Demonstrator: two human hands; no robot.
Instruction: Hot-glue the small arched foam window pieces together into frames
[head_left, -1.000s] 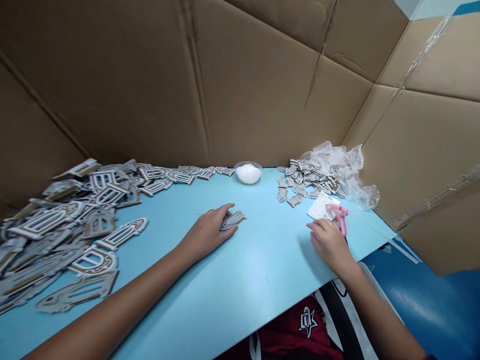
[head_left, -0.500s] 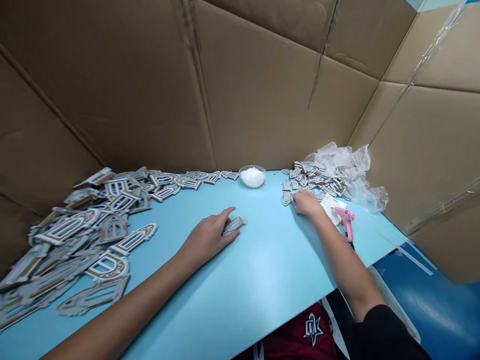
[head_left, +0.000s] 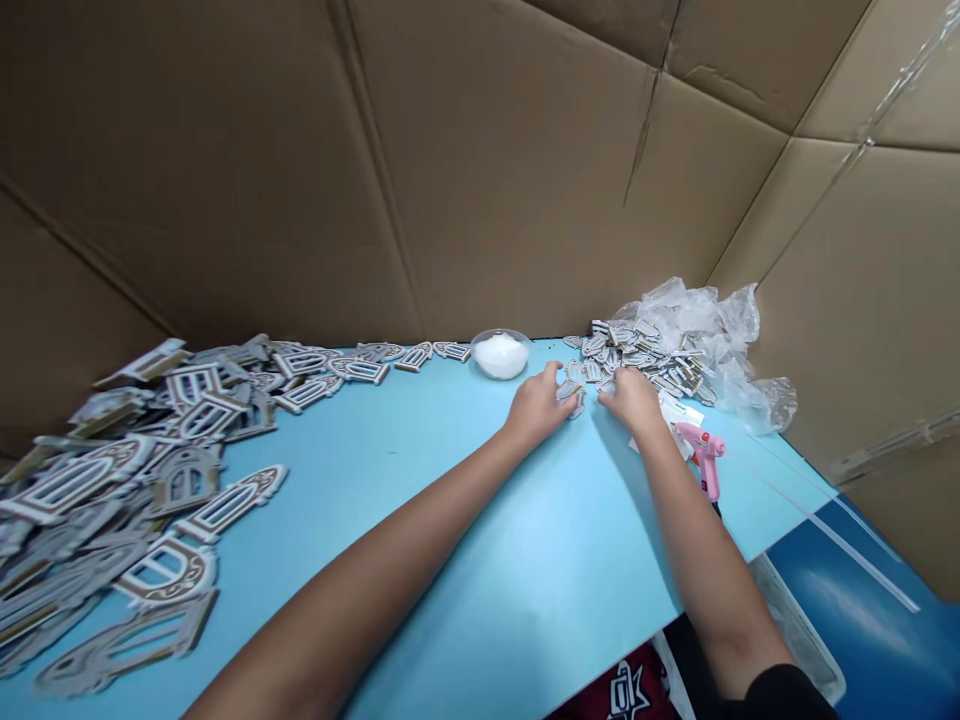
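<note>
My left hand (head_left: 541, 402) is closed on a small window-shaped piece (head_left: 568, 391), held between thumb and fingers beside a few small pieces lying on the blue table. Just right of it, my right hand (head_left: 628, 398) has its fingers closed on a small piece (head_left: 606, 386), partly hidden by the fingers. Behind my right hand lies a heap of small window-shaped pieces (head_left: 645, 345). Larger white and brown window-shaped pieces (head_left: 184, 480) are piled along the left side of the table (head_left: 420, 480).
A clear bowl of white material (head_left: 500, 355) stands at the back. Crumpled clear plastic (head_left: 720, 325) lies behind the small heap. A pink glue gun (head_left: 703, 455) rests right of my right forearm, with clear sticks (head_left: 847, 550) over the table's right edge. Cardboard walls (head_left: 480, 180) surround the table.
My left hand has moved right and away from me with its piece, now close to my right hand. My right hand has shifted slightly right. The view has turned a little.
</note>
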